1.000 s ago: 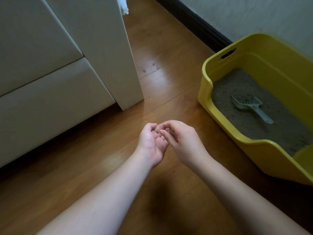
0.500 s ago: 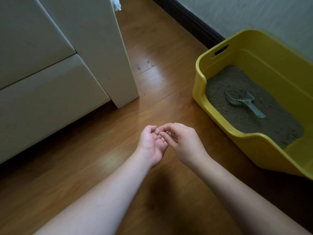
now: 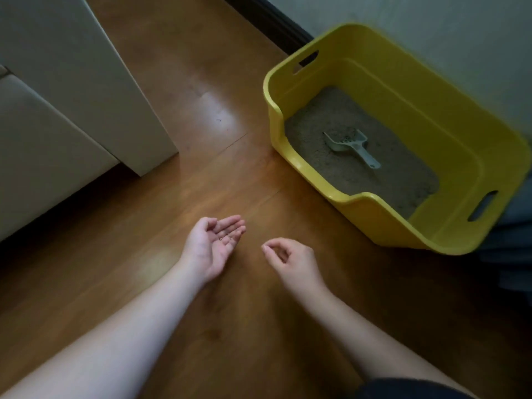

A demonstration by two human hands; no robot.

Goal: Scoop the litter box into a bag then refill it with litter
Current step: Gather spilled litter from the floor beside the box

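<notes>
- Left hand (image 3: 214, 249): palm up over the near floor, fingers loosely straight, a few specks on them, gripping nothing.
- Right hand (image 3: 290, 259): just right of it, thumb and forefinger pinched; contents too small to tell.
- Box (image 3: 449, 139): far right, stiff plastic, likely heavy with litter (image 3: 331, 162); best lifted by end slots.
- Scoop (image 3: 352, 146): lying on litter, light, rigid; best taken by near-right handle.

A yellow plastic litter box (image 3: 449, 156) stood on the wooden floor (image 3: 201, 168) against the wall, a slot handle cut in each short end and its near rim dipped low. Grey-brown litter (image 3: 397, 180) covered its bottom. A pale grey scoop (image 3: 349, 145) lay flat on the litter, a few dark bits in its bowl.
</notes>
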